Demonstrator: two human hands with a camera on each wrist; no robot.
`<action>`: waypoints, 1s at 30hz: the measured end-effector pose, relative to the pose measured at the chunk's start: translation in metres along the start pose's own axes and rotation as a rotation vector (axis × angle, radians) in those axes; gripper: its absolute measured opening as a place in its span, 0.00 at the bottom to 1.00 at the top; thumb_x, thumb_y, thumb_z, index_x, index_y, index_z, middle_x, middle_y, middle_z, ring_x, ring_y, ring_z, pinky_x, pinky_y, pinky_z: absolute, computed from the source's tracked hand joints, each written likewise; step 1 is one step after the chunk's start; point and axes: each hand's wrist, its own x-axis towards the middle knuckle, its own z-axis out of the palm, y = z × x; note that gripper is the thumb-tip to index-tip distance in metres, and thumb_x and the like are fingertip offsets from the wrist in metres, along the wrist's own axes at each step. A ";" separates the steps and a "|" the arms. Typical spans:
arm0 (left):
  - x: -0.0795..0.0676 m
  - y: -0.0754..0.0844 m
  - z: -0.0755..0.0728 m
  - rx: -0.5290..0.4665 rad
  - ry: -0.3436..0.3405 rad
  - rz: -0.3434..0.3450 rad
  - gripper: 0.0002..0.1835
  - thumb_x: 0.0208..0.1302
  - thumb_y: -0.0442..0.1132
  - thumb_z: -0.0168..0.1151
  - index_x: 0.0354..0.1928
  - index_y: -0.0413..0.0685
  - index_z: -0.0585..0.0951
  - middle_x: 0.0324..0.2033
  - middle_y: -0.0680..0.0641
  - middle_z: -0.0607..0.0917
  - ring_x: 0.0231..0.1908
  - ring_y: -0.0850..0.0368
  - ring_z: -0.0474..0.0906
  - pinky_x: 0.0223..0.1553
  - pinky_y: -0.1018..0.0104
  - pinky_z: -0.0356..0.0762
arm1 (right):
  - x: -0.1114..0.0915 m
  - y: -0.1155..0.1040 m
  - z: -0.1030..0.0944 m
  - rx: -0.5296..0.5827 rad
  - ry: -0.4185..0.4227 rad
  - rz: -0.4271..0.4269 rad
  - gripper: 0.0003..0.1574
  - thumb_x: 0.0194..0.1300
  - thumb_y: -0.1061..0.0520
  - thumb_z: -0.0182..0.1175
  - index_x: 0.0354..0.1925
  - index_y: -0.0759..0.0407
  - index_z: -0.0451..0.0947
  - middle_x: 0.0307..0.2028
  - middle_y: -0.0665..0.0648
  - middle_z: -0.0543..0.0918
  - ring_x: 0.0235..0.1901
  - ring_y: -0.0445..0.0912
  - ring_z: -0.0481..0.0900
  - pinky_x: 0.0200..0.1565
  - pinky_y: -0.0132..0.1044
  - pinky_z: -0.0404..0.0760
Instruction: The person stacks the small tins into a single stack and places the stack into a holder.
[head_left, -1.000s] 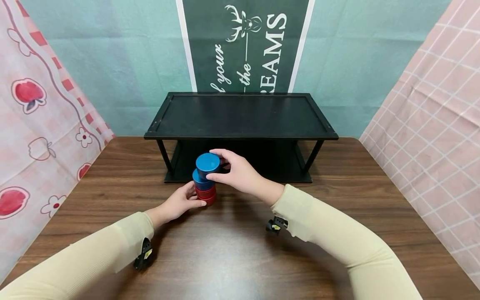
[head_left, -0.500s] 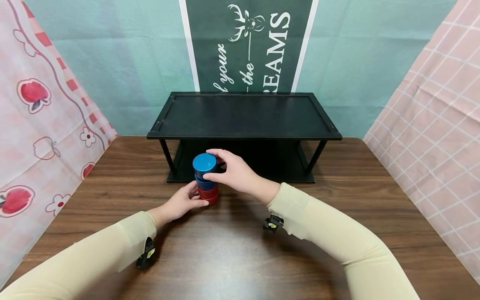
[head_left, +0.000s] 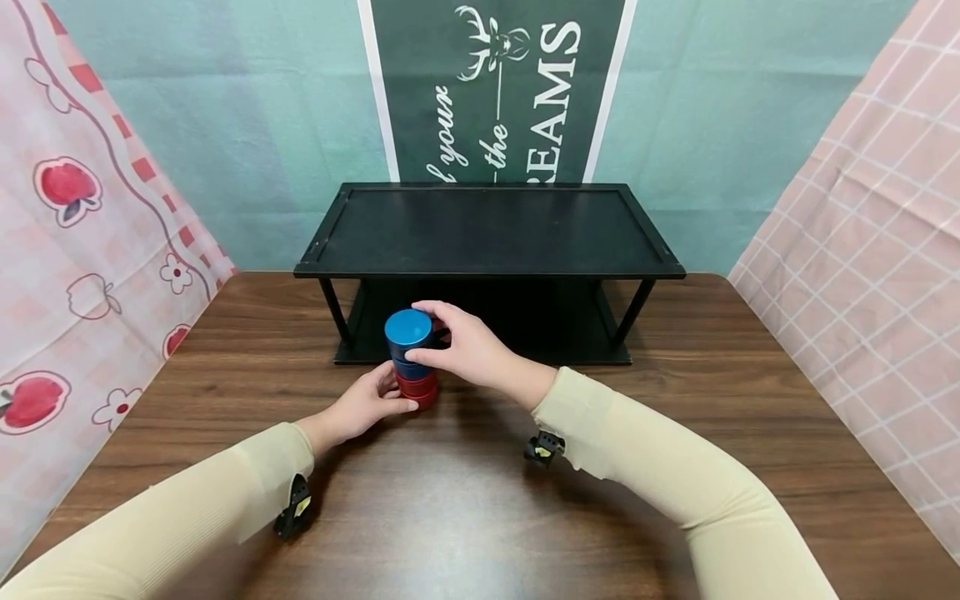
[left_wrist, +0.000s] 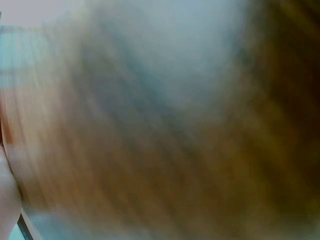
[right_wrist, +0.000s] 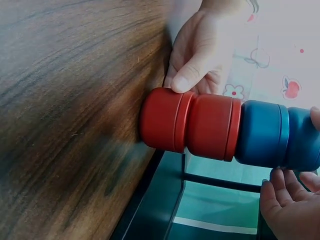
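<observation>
Two red canisters stand stacked on the table, the bottom red canister [head_left: 424,398] under a second red canister [right_wrist: 212,126]. On these sits a blue canister [right_wrist: 259,133], topped by another blue canister [head_left: 408,330]. My left hand [head_left: 363,403] holds the bottom of the stack, its thumb on the lowest red one. Thumb and fingers of my right hand [head_left: 468,346] grip the top blue canister from the right. In the right wrist view the stack looks nearly lined up, the blue ones touching. The left wrist view is blurred, mostly brown wood.
A black two-tier rack [head_left: 487,233] stands just behind the stack, its lower shelf close to both hands. The brown wooden table [head_left: 465,500] extends in front and to both sides. Cloths hang at the back, left and right.
The top blue canister was held offset above the lower blue one; it has come down and left onto it, right hand still gripping. The left hand stays at the base.
</observation>
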 end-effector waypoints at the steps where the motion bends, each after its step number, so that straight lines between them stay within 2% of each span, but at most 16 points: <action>1: 0.000 0.000 0.000 0.001 0.004 0.006 0.36 0.58 0.34 0.65 0.66 0.37 0.59 0.61 0.36 0.70 0.61 0.44 0.66 0.60 0.50 0.63 | 0.000 0.000 0.000 0.005 0.002 0.007 0.42 0.57 0.50 0.67 0.65 0.57 0.62 0.56 0.55 0.73 0.50 0.46 0.74 0.51 0.40 0.76; 6: 0.002 -0.002 0.001 -0.023 0.017 0.032 0.35 0.57 0.31 0.65 0.65 0.33 0.59 0.59 0.33 0.71 0.59 0.43 0.67 0.59 0.50 0.65 | -0.006 0.008 0.001 0.053 -0.017 0.064 0.54 0.54 0.51 0.70 0.70 0.58 0.51 0.58 0.58 0.71 0.54 0.47 0.73 0.53 0.40 0.74; 8: 0.002 -0.003 0.002 -0.041 0.018 0.032 0.35 0.57 0.30 0.65 0.64 0.32 0.60 0.58 0.33 0.71 0.59 0.43 0.68 0.59 0.52 0.65 | -0.010 0.015 0.004 0.060 -0.052 0.101 0.57 0.53 0.52 0.70 0.71 0.59 0.49 0.58 0.59 0.71 0.55 0.49 0.73 0.54 0.41 0.74; 13: -0.001 0.002 0.000 -0.057 -0.007 0.029 0.36 0.56 0.29 0.66 0.64 0.31 0.59 0.60 0.32 0.69 0.60 0.41 0.66 0.59 0.51 0.65 | -0.014 0.037 0.021 0.013 -0.197 0.164 0.55 0.52 0.51 0.71 0.69 0.64 0.51 0.57 0.62 0.72 0.53 0.52 0.74 0.53 0.41 0.74; 16: -0.002 0.006 -0.003 -0.007 -0.017 0.036 0.35 0.57 0.31 0.65 0.64 0.32 0.60 0.60 0.33 0.70 0.60 0.41 0.67 0.59 0.50 0.65 | -0.013 0.045 0.030 0.015 -0.250 0.178 0.51 0.53 0.53 0.70 0.67 0.66 0.55 0.57 0.62 0.72 0.52 0.52 0.75 0.53 0.40 0.74; 20: -0.002 0.004 -0.003 0.045 -0.002 0.059 0.31 0.58 0.32 0.65 0.63 0.32 0.65 0.58 0.35 0.73 0.57 0.42 0.70 0.58 0.50 0.66 | -0.012 0.049 0.039 0.041 -0.264 0.176 0.44 0.53 0.55 0.70 0.63 0.65 0.61 0.56 0.61 0.74 0.51 0.51 0.76 0.52 0.38 0.75; 23: -0.001 0.003 -0.001 0.047 0.009 0.067 0.30 0.58 0.32 0.65 0.62 0.32 0.67 0.57 0.36 0.74 0.57 0.43 0.71 0.57 0.52 0.68 | -0.012 0.051 0.044 0.044 -0.243 0.167 0.39 0.55 0.55 0.69 0.61 0.63 0.64 0.54 0.60 0.76 0.50 0.50 0.76 0.51 0.38 0.75; 30: -0.002 0.007 0.001 0.051 0.007 0.073 0.30 0.58 0.32 0.65 0.61 0.31 0.68 0.56 0.35 0.74 0.56 0.42 0.72 0.56 0.52 0.69 | -0.015 0.050 0.044 0.053 -0.202 0.175 0.38 0.55 0.56 0.69 0.60 0.63 0.65 0.53 0.59 0.76 0.50 0.49 0.77 0.52 0.38 0.75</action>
